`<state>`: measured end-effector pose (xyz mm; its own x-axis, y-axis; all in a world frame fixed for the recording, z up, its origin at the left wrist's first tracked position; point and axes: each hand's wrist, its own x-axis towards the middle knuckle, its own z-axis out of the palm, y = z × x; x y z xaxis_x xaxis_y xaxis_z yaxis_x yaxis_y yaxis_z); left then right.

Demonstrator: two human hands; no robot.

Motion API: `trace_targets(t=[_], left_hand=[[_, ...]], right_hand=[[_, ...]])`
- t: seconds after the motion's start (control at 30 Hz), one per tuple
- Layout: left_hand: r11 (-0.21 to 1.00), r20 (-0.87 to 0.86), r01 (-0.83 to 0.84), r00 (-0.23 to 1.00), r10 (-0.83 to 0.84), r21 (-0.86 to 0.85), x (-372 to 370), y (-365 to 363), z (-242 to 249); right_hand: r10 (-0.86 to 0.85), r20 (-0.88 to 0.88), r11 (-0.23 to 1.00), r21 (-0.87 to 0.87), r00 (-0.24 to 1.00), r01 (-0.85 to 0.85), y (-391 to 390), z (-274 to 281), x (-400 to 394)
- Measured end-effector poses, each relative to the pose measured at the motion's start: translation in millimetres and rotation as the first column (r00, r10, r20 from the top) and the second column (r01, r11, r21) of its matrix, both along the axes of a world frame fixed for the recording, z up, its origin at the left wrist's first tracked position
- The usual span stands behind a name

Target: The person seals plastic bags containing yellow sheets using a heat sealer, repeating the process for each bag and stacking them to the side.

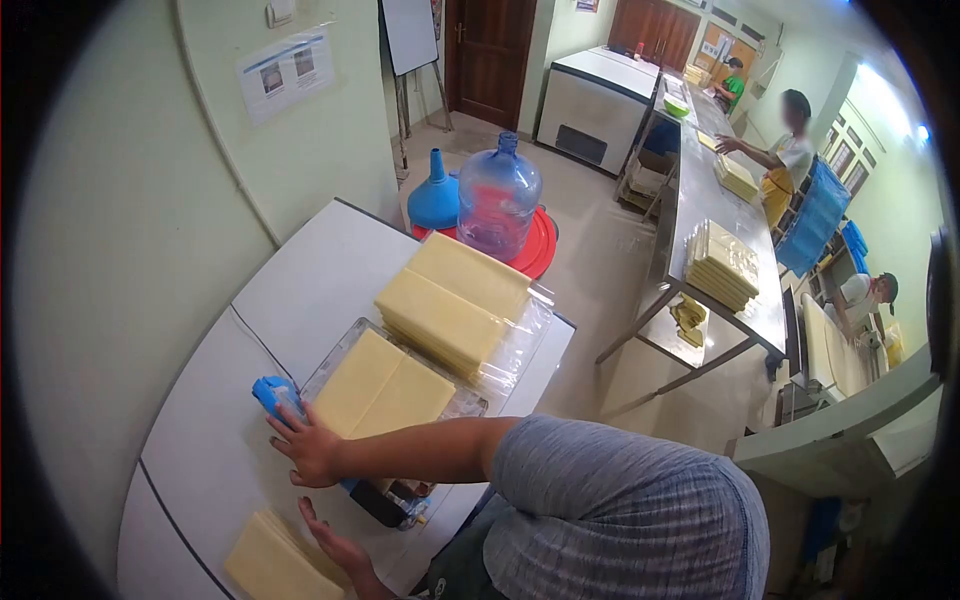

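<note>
My right hand [312, 447] reaches across the white table with its fingers spread, touching or just over a blue device [275, 395] that looks like a bag sealer. My forearm hides the device's middle; a black end part [376, 503] shows below. My left hand [335, 545] is low in view, fingers stretched out, beside a stack of pale yellow sheets [270, 560]. Neither hand visibly grips anything. Just past my right forearm, a folded pale yellow sheet pack [385, 385] lies on a metallic tray [335, 355]. Behind it is a taller stack in clear plastic [455, 295].
A blue funnel [433, 200] and a large clear bottle [500, 195] stand on a red lid [540, 245] beyond the table. To the right, a long steel table [690, 180] carries bagged yellow stacks [722, 265]. Several people work there. A cord [260, 340] crosses my table.
</note>
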<state>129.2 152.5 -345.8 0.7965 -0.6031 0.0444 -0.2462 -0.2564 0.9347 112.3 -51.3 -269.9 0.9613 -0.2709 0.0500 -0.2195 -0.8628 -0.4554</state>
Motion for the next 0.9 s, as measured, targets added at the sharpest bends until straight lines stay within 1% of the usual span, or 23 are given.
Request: trace_targets(t=[0.03, 0.1, 0.13, 0.2, 0.23, 0.3, 0.33, 0.4, 0.43, 0.5, 0.57, 0.63, 0.7, 0.73, 0.77, 0.8, 0.87, 0.9], left_hand=[[1.000, 0.002, 0.002, 1.000, -0.002, 0.001, 0, 0, 6], [0.997, -0.058, -0.029, 0.998, 0.025, -0.071, -3, 1, 19], [0.997, -0.057, -0.030, 0.998, 0.026, -0.066, -6, -1, 25], [0.984, -0.014, -0.004, 1.000, 0.001, -0.176, -12, -7, 38], [0.985, -0.009, -0.008, 1.000, 0.007, -0.173, -14, -9, 43], [0.961, -0.080, -0.036, 0.997, 0.014, -0.273, -20, -15, 53], [0.963, -0.075, -0.044, 0.997, 0.024, -0.268, -24, -18, 58], [0.937, -0.093, -0.030, 0.996, -0.003, -0.348, -34, -20, 71], [0.940, -0.088, -0.065, 0.995, 0.038, -0.336, -39, -22, 75], [0.883, -0.119, -0.037, 0.993, -0.022, -0.469, -50, -23, 81], [0.838, -0.091, 0.017, 0.993, -0.079, -0.545, -65, -27, 89], [0.857, -0.128, 0.042, 0.984, -0.125, -0.513, -76, -23, 95], [0.889, -0.054, 0.205, 0.967, -0.248, -0.408, -92, -25, 112], [0.880, -0.082, 0.258, 0.946, -0.315, -0.398, -99, -24, 113], [0.864, -0.107, 0.314, 0.918, -0.382, -0.394, -105, -24, 111], [0.879, -0.104, 0.276, 0.935, -0.340, -0.389, -112, -25, 111], [0.842, -0.284, 0.381, 0.819, -0.499, -0.382, -128, -29, 110], [0.854, -0.281, 0.358, 0.834, -0.474, -0.378, -134, -34, 107]], right_hand=[[-0.002, 0.005, 1.000, 0.002, 1.000, 0.002, 0, 0, -1], [-0.006, 0.010, 1.000, 0.010, 1.000, 0.006, 0, -2, -2], [-0.003, 0.015, 1.000, 0.013, 1.000, 0.002, 0, -4, -1], [0.010, 0.025, 1.000, 0.018, 1.000, -0.010, 1, -4, 0], [0.010, 0.021, 1.000, 0.017, 1.000, -0.011, 1, -4, 0], [0.017, 0.022, 1.000, 0.019, 1.000, -0.017, -1, -3, -1], [0.014, 0.005, 1.000, 0.011, 1.000, -0.014, -2, -2, -2], [0.044, -0.004, 0.999, 0.016, 0.999, -0.044, -3, -1, 0], [0.038, -0.040, 0.999, 0.002, 0.999, -0.038, -6, 0, 1], [0.033, -0.086, 0.999, -0.026, 0.996, -0.036, -5, -2, 5], [0.050, -0.093, 0.998, -0.044, 0.994, -0.054, -6, 3, 2], [0.061, -0.065, 0.996, -0.060, 0.996, -0.065, -8, -2, 2], [0.074, -0.093, 0.995, -0.054, 0.993, -0.079, -9, 3, 3], [0.082, -0.098, 0.995, -0.048, 0.992, -0.087, -9, 6, 0], [0.131, -0.092, 0.990, -0.044, 0.987, -0.135, -10, 9, 0], [0.137, -0.094, 0.988, -0.065, 0.986, -0.143, -11, 9, -1], [0.171, -0.087, 0.981, -0.079, 0.981, -0.178, -14, 4, -1], [0.194, 0.001, 0.980, -0.042, 0.981, -0.194, -19, -5, 2]])
